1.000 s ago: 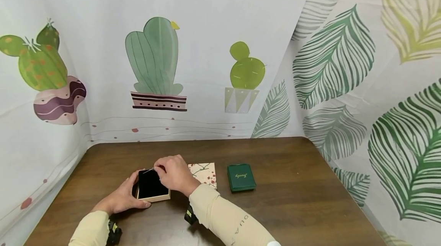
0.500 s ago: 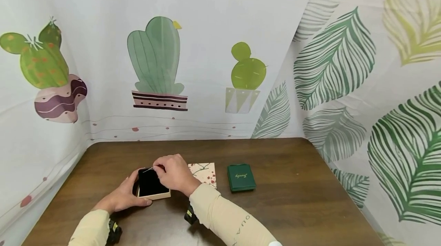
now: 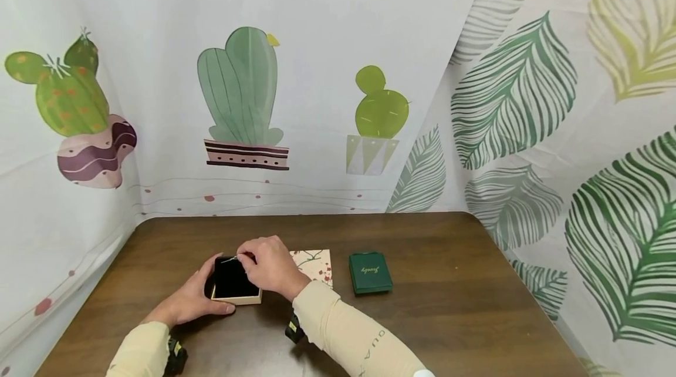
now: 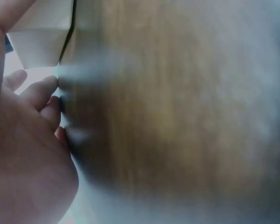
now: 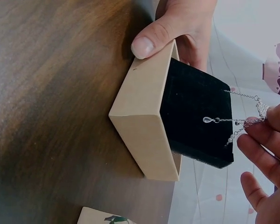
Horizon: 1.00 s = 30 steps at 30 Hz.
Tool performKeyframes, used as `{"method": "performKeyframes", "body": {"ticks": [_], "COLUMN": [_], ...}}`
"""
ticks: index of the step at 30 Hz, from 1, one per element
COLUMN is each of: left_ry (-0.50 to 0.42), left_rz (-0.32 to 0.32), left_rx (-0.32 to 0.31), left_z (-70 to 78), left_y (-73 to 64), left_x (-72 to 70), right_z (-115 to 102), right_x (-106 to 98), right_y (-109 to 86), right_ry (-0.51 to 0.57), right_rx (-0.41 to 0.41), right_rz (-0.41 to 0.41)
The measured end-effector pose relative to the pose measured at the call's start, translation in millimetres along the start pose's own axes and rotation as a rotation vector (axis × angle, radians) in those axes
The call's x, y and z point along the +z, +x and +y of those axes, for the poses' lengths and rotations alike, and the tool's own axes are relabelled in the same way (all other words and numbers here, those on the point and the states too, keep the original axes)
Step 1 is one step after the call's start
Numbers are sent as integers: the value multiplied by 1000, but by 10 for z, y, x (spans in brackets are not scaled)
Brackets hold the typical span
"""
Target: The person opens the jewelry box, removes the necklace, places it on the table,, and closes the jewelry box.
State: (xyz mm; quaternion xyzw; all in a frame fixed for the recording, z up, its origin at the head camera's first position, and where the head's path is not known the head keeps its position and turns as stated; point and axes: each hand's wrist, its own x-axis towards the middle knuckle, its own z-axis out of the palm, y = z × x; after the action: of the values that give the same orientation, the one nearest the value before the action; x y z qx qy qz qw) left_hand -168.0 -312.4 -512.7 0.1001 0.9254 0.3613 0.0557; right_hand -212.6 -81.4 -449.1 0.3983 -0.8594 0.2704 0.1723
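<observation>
My left hand point(image 3: 192, 295) holds a small cream box point(image 3: 243, 300) at its left side, thumb at the near corner. Inside sits a black velvety pad point(image 5: 191, 102), its far edge tilted up out of the box. Between thumb and fingertips, my right hand point(image 3: 269, 265) pinches a fine silver chain point(image 5: 261, 109) at that raised edge. A teardrop pendant point(image 5: 208, 120) hangs against the pad's face, and chain strands pass over its edge. In the left wrist view, the left palm point(image 4: 28, 154) and a box side point(image 4: 42, 46) show at the left.
A cream lid-like square point(image 3: 319, 262) with red blossoms lies right of the box, partly hidden by the right hand. Farther right on the brown table point(image 3: 454, 295) sits a green jewelry box point(image 3: 369, 271). A printed cloth point(image 3: 317, 101) hangs behind the table.
The black pad has tilted up a little more at its far edge. My right hand keeps its pinch on the chain, and the left hand stays at the box.
</observation>
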Motion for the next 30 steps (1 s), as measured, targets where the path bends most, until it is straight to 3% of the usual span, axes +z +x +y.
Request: {"method": "performKeyframes", "body": {"ticks": [11,18,23,30], "left_ry": [29,26,25,40], "left_rz": [32,41,84,97], "left_rx": [-2,-38,-10,-4], "left_z": [38,49,50,70], "left_y": [-37,-34,-12,-12], "left_x": [-30,-19,2,8], "right_z": [-24,-34,-34,-33], "right_x": [11,2,7,25], "right_y": [0,-15,-4,-4], "right_ry": [-5,4,-4,-7], "right_rx": [1,7,1,14], "right_rz": [-6,-5,2,-7]}}
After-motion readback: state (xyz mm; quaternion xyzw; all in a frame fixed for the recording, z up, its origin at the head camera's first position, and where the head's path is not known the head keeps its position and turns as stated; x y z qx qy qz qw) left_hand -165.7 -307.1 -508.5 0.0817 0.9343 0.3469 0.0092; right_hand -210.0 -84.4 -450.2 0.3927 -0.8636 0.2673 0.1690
